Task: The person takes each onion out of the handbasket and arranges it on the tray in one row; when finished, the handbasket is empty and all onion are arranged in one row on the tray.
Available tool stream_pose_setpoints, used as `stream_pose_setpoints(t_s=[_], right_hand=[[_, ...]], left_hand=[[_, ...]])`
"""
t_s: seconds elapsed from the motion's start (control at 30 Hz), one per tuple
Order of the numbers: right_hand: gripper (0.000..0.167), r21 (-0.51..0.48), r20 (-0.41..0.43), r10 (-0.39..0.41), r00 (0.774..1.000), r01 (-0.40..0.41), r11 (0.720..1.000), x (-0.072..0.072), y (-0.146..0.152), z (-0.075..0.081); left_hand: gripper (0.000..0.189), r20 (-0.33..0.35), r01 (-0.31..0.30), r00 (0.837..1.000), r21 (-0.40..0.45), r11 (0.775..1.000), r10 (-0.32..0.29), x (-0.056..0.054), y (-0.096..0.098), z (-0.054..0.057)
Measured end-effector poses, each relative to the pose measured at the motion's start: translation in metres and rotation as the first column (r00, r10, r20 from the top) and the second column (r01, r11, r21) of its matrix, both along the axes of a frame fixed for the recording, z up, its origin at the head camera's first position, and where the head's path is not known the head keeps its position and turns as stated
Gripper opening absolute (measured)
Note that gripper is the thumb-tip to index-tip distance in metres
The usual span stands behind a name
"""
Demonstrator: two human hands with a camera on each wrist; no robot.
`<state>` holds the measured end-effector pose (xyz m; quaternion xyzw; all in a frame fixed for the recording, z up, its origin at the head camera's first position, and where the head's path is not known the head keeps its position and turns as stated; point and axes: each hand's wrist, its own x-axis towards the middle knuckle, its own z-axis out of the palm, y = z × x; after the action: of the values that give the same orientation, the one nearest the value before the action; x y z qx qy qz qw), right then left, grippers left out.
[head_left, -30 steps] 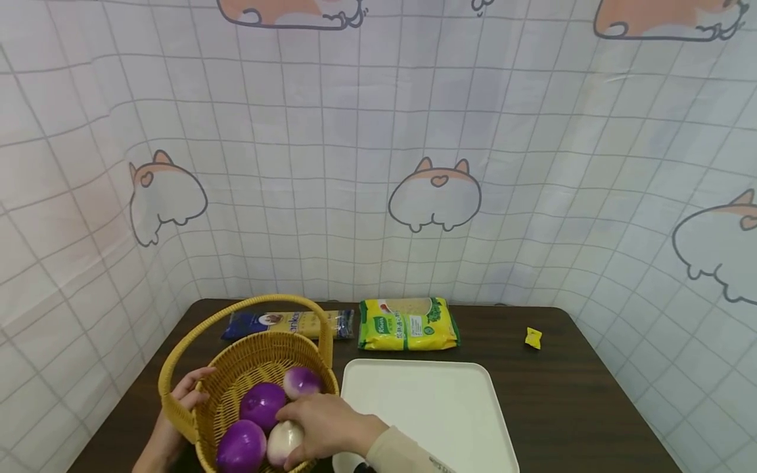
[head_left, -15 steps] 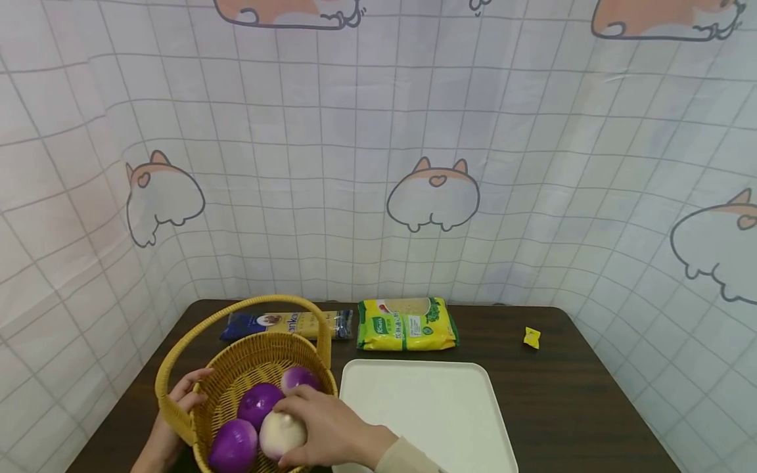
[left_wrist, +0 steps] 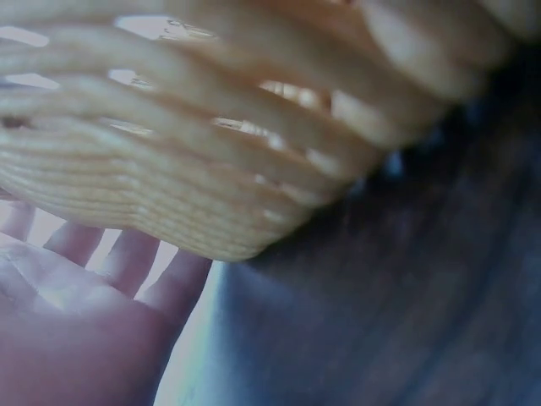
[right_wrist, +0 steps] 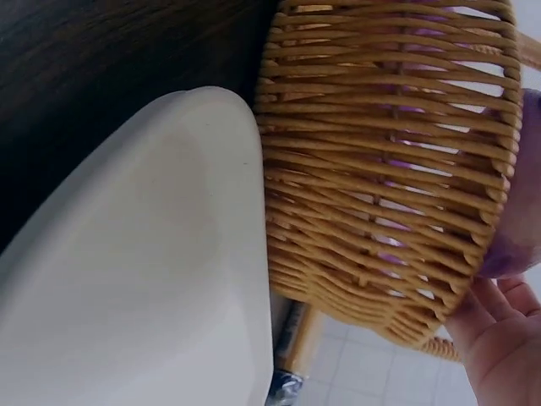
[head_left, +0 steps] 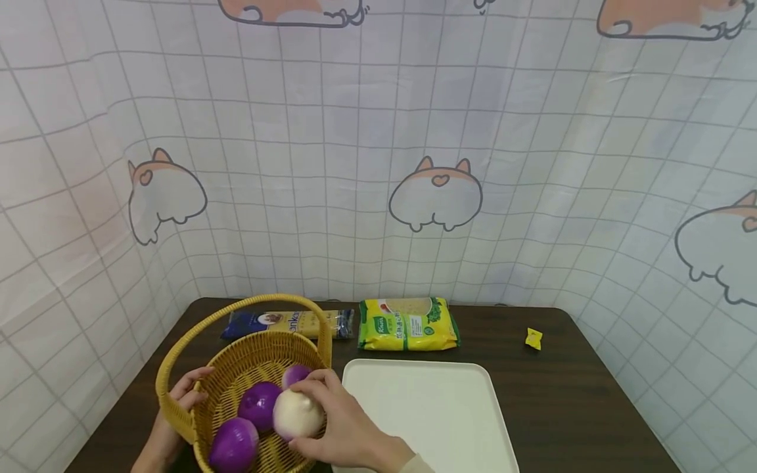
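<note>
My right hand [head_left: 343,420] grips a purple-and-white onion [head_left: 298,415], its pale side with the small tip facing up, over the right part of a woven basket [head_left: 260,343]. In the right wrist view this onion [right_wrist: 520,194] shows just past the basket rim, fingers against it. Three other purple onions lie in the basket: one at the front [head_left: 234,445], one in the middle [head_left: 259,404], and one at the back [head_left: 294,375], partly hidden. My left hand [head_left: 177,410] holds the basket's left rim; in the left wrist view its fingers [left_wrist: 127,258] pass behind the weave.
A white tray [head_left: 422,407] lies right of the basket, close against it. Behind stand a yellow-green Knorr packet [head_left: 408,325] and a blue-and-yellow packet [head_left: 307,322]. A small yellow wrapped piece [head_left: 533,339] lies at the right on the dark table [head_left: 568,407]. The basket handle [head_left: 236,305] arches upward.
My right hand has lifted the pale onion up and to the right, from beside the front onion toward the basket's right rim. My left hand stays on the left rim.
</note>
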<state>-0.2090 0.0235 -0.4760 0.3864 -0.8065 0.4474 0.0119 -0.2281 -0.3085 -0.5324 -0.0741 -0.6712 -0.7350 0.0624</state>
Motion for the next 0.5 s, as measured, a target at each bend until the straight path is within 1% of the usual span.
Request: stream_pose_setpoints(t_s=[0.07, 0.17, 0.2, 0.27, 0.33, 0.5], right_hand=[[0.062, -0.050, 0.030, -0.006, 1.000, 0.008, 0.999, 0.000, 0.003, -0.001], [0.061, -0.117, 0.085, -0.017, 0.996, 0.027, 0.993, 0.001, 0.004, -0.002], [0.061, -0.131, 0.100, -0.022, 0.995, 0.035, 0.991, 0.002, 0.005, -0.002], [0.061, -0.151, 0.124, -0.031, 0.992, 0.050, 0.987, 0.003, 0.007, -0.002], [0.060, -0.159, 0.131, -0.038, 0.991, 0.059, 0.986, 0.004, 0.009, -0.001], [0.061, -0.180, 0.169, -0.067, 0.983, 0.098, 0.979, 0.004, 0.016, 0.002]], left_hand=[[0.039, -0.004, 0.001, 1.000, -0.002, 1.000, -0.001, 0.000, -0.001, -0.001], [0.037, -0.005, -0.012, 1.000, -0.021, 1.000, 0.012, -0.001, -0.001, -0.001], [0.037, 0.005, -0.023, 1.000, -0.032, 0.999, 0.023, -0.001, 0.000, 0.000], [0.036, 0.011, -0.039, 0.999, -0.044, 0.998, 0.039, -0.001, 0.001, 0.002], [0.036, 0.020, -0.052, 0.998, -0.056, 0.997, 0.053, 0.000, 0.003, 0.004], [0.036, 0.040, -0.071, 0.997, -0.047, 0.996, 0.072, 0.001, 0.005, 0.006]])
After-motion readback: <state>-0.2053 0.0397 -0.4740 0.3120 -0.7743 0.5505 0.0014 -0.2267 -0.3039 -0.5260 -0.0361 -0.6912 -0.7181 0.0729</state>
